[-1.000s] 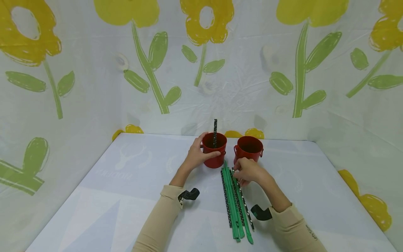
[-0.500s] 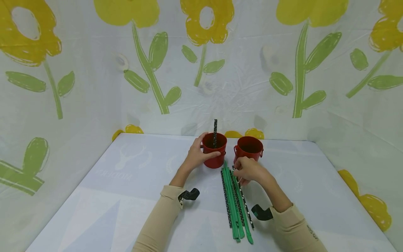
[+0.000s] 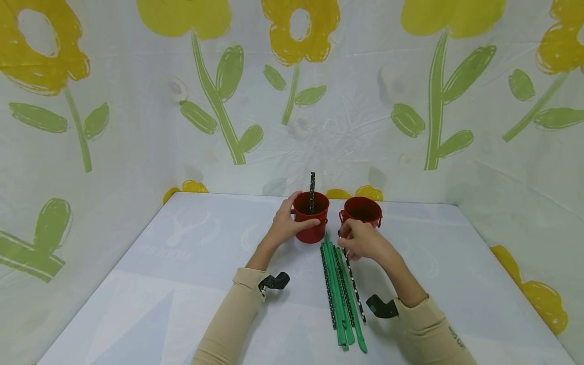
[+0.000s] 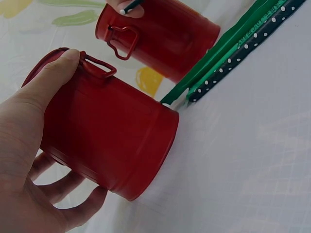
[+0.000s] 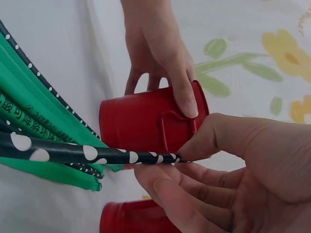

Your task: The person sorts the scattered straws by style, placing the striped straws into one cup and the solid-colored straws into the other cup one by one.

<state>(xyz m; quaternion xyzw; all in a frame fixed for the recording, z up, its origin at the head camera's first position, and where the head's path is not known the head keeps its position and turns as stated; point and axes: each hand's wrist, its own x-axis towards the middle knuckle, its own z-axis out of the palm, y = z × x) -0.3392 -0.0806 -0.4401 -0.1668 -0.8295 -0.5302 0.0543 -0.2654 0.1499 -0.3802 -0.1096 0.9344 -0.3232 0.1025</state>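
Observation:
My left hand (image 3: pixel 285 228) grips the left red bucket (image 3: pixel 311 234), its thumb lying across the front by the small handle. One black straw (image 3: pixel 312 187) with white dots stands upright in that bucket. My right hand (image 3: pixel 362 241) pinches another dotted black straw (image 5: pixel 90 153) near its far end, between thumb and fingers. The straw slants back toward me, beside a bundle of green wrapped sticks (image 3: pixel 339 304) and more dotted black straws (image 3: pixel 326 281). Behind my right hand stands a second red bucket (image 3: pixel 362 208); the hand hides part of its front.
The white table (image 3: pixel 191 284) has faint printed shapes. Behind and at both sides hangs a cloth (image 3: pixel 347 101) with yellow flowers and green leaves. A black device sits at the left wrist (image 3: pixel 275 282) and another at the right (image 3: pixel 381 307).
My right hand has moved slightly up and away from me, drawing the dotted straw forward and partly off the bundle. My left hand and its bucket stay in place.

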